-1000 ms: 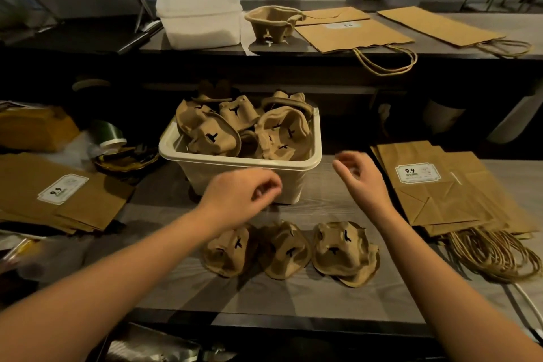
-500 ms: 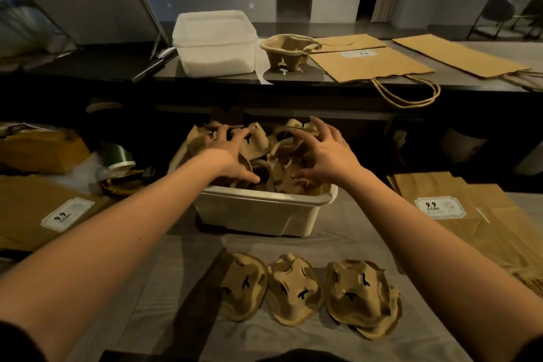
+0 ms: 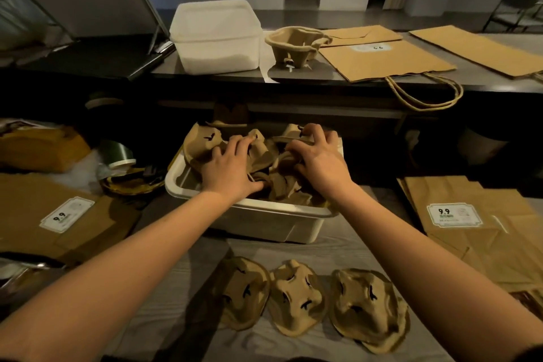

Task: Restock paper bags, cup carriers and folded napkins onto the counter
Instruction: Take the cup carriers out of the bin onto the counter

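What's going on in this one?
A person is reaching into a white bin heaped with cup carriers. The left hand and right hand are both inside, fingers curled round carriers. Three loose carriers lie in a row on the table; an upright carrier stands on the far counter beside paper bags.

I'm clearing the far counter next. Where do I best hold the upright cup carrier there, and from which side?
Probably the near rim of the cup carrier, from above and in front: it stands open side up, with the white tub left and a paper bag right.
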The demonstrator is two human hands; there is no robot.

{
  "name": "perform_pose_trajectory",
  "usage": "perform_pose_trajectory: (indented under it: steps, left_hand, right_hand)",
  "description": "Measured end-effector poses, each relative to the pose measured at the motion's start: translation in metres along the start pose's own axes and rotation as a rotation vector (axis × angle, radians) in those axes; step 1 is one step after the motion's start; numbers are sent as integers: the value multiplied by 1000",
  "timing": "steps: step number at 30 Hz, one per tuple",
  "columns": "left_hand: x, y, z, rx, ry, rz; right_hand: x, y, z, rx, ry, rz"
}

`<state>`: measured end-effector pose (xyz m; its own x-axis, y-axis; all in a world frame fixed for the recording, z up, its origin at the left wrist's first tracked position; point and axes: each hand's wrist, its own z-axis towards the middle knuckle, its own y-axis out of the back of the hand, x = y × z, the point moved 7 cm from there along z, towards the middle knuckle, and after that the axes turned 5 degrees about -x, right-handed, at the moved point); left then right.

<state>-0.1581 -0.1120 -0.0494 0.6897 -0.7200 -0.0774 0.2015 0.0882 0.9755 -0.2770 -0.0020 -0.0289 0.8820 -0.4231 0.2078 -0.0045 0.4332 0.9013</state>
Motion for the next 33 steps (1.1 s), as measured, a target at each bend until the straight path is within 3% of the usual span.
perform_pose_trajectory:
  steps: [15,21,25,29,33]
  left_hand:
    - [14,13,-21,-27,113,-78]
    - [19,25,-24,-80,111,-119]
    - [19,47,-31,-212,49,-192]
    - [10,81,-36,-385,-53,-262]
    - [-13,100,-42,-445,-120,-390]
  right_hand:
    - [-11,21,-33,-158,-91,175]
    - [-11,34,-42,-292,-5,277]
    - [-16,48,-48,-390,-18,365]
    - [-35,70,-54,-479,-125,559]
    - [-61,94,-71,-569,-256,765]
